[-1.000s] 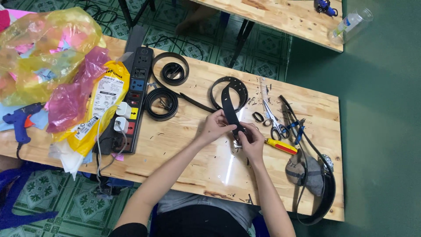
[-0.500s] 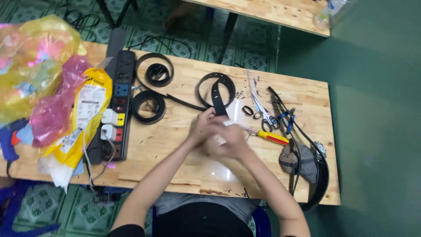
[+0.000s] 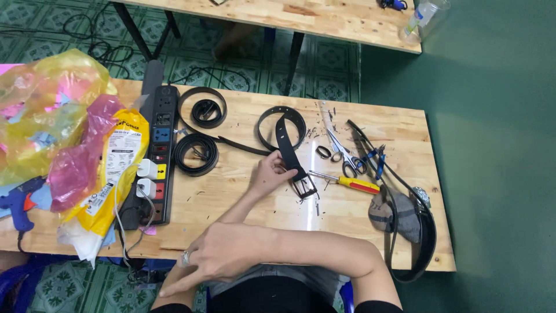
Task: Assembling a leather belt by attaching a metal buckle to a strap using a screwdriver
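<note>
A black belt lies looped on the wooden table, its metal buckle pointing toward me. My left hand grips the strap just left of the buckle. My right hand crosses over my left forearm to the table's front edge. Its fingers are spread and point down-left, and it holds nothing. A ring shows on one finger. A screwdriver with a yellow and red handle lies just right of the buckle.
Scissors and blue-handled pliers lie at the right, with a grey cloth and another black belt. Two coiled belts, a black power strip, a yellow packet, plastic bags and a blue glue gun fill the left.
Both hands were together at the buckle. My right hand has let go and swung down-left across my left arm to the front edge. The left hand stays on the belt.
</note>
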